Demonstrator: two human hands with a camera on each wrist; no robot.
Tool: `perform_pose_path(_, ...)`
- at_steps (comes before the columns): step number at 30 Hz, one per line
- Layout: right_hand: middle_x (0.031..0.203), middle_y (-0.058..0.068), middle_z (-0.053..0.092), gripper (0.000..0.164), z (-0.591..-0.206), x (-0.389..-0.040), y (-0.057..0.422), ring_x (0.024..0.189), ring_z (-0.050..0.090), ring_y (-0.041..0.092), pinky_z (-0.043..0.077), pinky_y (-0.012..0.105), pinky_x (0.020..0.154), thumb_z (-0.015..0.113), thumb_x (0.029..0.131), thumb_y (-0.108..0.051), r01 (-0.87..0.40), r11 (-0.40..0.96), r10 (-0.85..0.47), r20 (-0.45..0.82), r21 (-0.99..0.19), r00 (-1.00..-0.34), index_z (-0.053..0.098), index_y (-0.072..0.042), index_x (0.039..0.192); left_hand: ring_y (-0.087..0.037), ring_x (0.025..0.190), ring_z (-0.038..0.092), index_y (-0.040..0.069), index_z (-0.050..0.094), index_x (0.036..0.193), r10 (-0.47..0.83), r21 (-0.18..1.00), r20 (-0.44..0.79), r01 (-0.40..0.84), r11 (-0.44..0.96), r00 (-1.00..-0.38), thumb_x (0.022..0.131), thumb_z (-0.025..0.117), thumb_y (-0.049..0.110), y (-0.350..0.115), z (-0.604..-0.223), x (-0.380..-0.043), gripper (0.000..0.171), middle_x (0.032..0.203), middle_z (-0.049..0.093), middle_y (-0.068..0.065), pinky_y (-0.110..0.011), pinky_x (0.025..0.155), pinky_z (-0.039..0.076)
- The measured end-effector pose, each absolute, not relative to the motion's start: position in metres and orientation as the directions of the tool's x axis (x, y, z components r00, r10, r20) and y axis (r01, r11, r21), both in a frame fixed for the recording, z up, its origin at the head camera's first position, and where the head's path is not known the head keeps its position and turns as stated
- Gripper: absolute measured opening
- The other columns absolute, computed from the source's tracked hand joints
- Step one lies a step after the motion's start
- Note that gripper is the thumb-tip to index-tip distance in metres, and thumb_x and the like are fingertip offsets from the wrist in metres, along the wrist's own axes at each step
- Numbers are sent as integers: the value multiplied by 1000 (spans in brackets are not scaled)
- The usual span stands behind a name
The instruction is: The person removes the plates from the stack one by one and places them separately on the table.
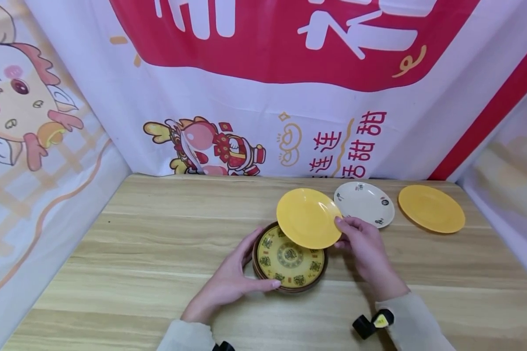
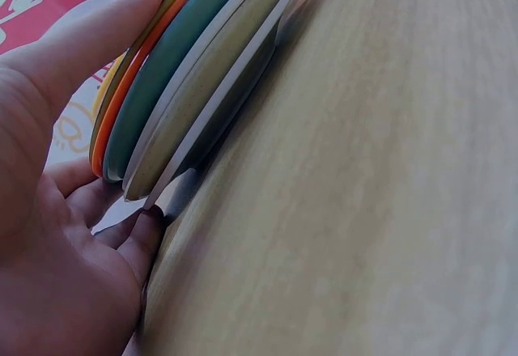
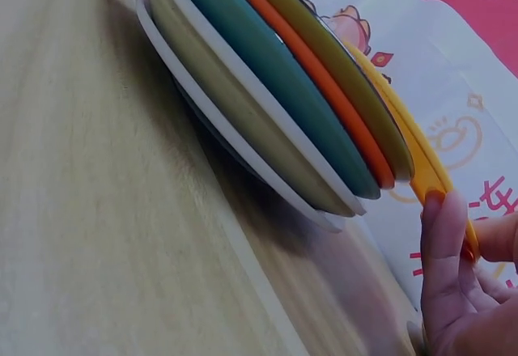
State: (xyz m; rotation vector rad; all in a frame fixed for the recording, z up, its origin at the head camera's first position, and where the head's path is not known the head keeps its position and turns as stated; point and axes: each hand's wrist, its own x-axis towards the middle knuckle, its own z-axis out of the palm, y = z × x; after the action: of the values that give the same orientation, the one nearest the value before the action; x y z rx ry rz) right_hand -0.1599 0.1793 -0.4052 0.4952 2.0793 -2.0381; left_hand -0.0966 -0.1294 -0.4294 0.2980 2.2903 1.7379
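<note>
In the head view my right hand (image 1: 369, 246) pinches the right rim of a yellow plate (image 1: 309, 219). This plate is raised over the far part of a plate stack (image 2: 190, 73), overlapping it. My left hand (image 1: 233, 278) holds the stack at its left side, with the thumb across the top rim and the fingers low along the edge. On top lies a patterned yellow-brown plate (image 1: 290, 265). Beneath it, the right wrist view shows an orange plate (image 3: 324, 89), a teal plate (image 3: 267, 65) and several pale ones.
Behind my right hand a white plate (image 1: 364, 202) with small dark prints lies on the wooden table (image 1: 158, 234). Another yellow plate (image 1: 431, 208) lies farther right. A printed cloth (image 1: 246, 97) hangs along the table's back edge, with more cloth at both sides.
</note>
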Motion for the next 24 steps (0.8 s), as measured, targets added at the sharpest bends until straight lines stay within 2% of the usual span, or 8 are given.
perform_pose_path(9, 102, -2, 69, 43, -401, -169, 170, 85, 70, 7, 65, 21, 82, 66, 109, -24, 320, -60, 104, -324, -946, -940, 56, 4, 140, -32, 165, 29, 29, 30, 171, 304, 966, -71, 10, 257, -950, 75, 100, 28, -131, -430, -96, 118, 177, 32, 3, -58, 136, 19)
perform_pose_path(17, 109, 1, 69, 45, -399, -177, 163, 89, 73, 7, 65, 22, 90, 63, 110, -19, 332, -83, 94, -339, -940, -936, 52, 6, 146, -31, 164, 31, 32, 32, 169, 300, 966, -73, 7, 258, -951, 75, 100, 30, -129, -430, -96, 116, 176, 33, 5, -57, 135, 21)
perform_pose_path(24, 113, 4, 69, 42, -401, -185, 157, 89, 76, 8, 64, 23, 93, 63, 109, -14, 338, -147, 94, -354, -929, -931, 51, 5, 145, -33, 164, 31, 31, 32, 170, 297, 967, -84, -6, 254, -951, 75, 100, 29, -129, -430, -96, 116, 177, 33, 2, -58, 136, 20)
